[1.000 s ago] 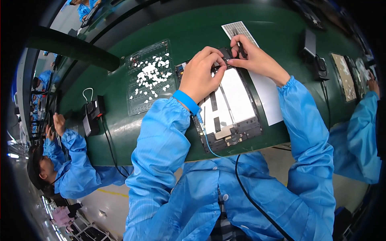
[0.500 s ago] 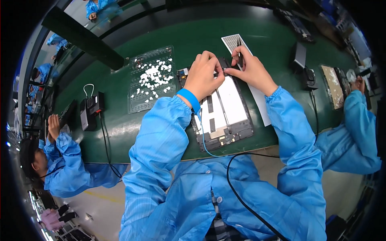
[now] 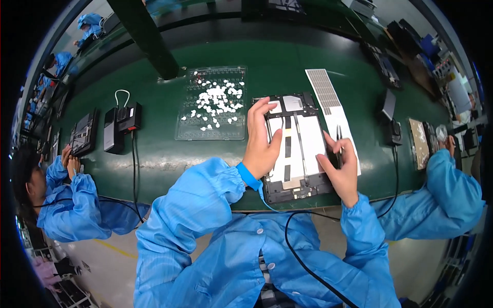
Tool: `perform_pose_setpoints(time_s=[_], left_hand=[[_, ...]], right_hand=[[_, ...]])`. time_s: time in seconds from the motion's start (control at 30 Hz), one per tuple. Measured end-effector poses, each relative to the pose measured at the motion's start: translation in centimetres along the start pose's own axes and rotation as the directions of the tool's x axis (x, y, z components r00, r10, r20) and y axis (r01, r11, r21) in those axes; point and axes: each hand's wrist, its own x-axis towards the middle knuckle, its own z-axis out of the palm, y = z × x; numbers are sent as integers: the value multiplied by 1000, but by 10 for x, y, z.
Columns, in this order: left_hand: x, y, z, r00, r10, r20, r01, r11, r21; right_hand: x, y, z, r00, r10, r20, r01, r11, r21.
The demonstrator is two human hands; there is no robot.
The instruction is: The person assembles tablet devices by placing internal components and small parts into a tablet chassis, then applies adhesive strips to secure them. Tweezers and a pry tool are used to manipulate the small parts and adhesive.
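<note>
An opened tablet (image 3: 310, 138) lies on the bench before me, its white battery area, black strips and dark circuit parts exposed. My left hand (image 3: 263, 141), with a blue wrist strap (image 3: 248, 177), grips the tablet's left side, fingers near its upper left corner and thumb over the face. At the right edge, my right hand (image 3: 341, 172) holds dark tweezers (image 3: 339, 134) between the fingers, tips pointing away from me. Its thumb reaches over the tablet's right edge.
Left of the tablet, a clear plastic tray (image 3: 185, 131) carries many small white round pieces. A pale sheet with rows of small labels (image 3: 323, 92) lies to the right. Black devices with cables (image 3: 120, 126) stand left, another stand (image 3: 393, 115) right. Co-workers sit on both sides.
My hands have come apart from the tablet's upper end. The left now holds its left side, the right has drawn back to the right edge with the tweezers. The view has shifted.
</note>
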Motion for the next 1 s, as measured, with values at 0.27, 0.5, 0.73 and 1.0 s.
perform_pose_setpoints(time_s=[0.27, 0.5, 0.73, 1.0], left_hand=[[5, 2, 12, 967, -256, -10, 185, 724, -664], [16, 13, 16, 951, -297, 84, 244, 557, -794], [25, 0, 7, 944, -324, -60, 138, 555, -820], [22, -4, 9, 922, -386, -26, 194, 521, -831]], right_hand=[[24, -23, -11, 980, -6, -199, 84, 919, 384], [52, -36, 7, 966, -67, -249, 189, 841, 507], [46, -27, 7, 990, 77, -116, -5, 852, 524], [45, -41, -6, 996, 95, 0, -82, 857, 509]])
